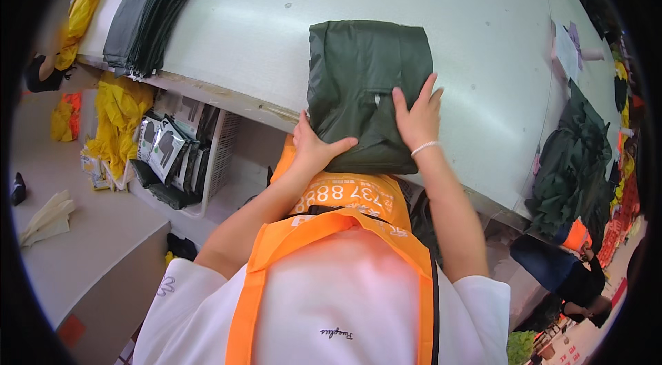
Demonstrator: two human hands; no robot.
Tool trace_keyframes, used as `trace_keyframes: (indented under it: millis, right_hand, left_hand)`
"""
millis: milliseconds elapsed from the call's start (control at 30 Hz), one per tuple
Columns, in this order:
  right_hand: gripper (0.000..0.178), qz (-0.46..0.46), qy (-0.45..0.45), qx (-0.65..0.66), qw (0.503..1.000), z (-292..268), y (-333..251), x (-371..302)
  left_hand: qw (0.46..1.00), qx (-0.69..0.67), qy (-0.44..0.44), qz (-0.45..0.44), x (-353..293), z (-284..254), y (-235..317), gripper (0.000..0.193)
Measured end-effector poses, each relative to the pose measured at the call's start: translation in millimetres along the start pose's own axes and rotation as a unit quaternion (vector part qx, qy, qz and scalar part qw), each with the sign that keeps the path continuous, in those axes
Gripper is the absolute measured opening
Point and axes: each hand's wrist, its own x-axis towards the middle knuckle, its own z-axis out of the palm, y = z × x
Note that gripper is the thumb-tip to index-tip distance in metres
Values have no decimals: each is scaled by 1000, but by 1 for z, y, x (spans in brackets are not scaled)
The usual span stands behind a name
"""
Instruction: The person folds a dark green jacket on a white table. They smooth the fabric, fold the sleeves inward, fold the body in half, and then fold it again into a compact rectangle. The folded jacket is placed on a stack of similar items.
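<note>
A dark green folded garment (369, 65) of thin, slightly shiny cloth lies in front of me on the table's near edge, its lower end hanging over toward my apron. My left hand (316, 150) grips its lower left side, thumb on top and fingers along the edge, partly hidden. On the right side, my right hand (418, 117) holds the edge, thumb pressed on the cloth by a small opening and fingers reaching along the outer side. A small pale spot shows in that opening.
At the far left of the pale table (255, 41) lies a stack of folded dark green garments (146, 24). Yellow cloth (121, 117) hangs by a white basket (215, 158) of packaged items. Loose dark green cloth (572, 158) drapes over the right edge. Another person (569, 272) is at the lower right.
</note>
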Motion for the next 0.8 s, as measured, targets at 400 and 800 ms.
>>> trace_keyframes:
  millis: [400,800]
  right_hand:
    - [117,22,-10,243,970,10,38,-37]
    - [60,-175,-13,72,982,-3,-80,-4]
  left_hand:
    - [993,-83,-46,-74,13,-3,-17,99]
    - [953,280,36,112,63,-26,68,42]
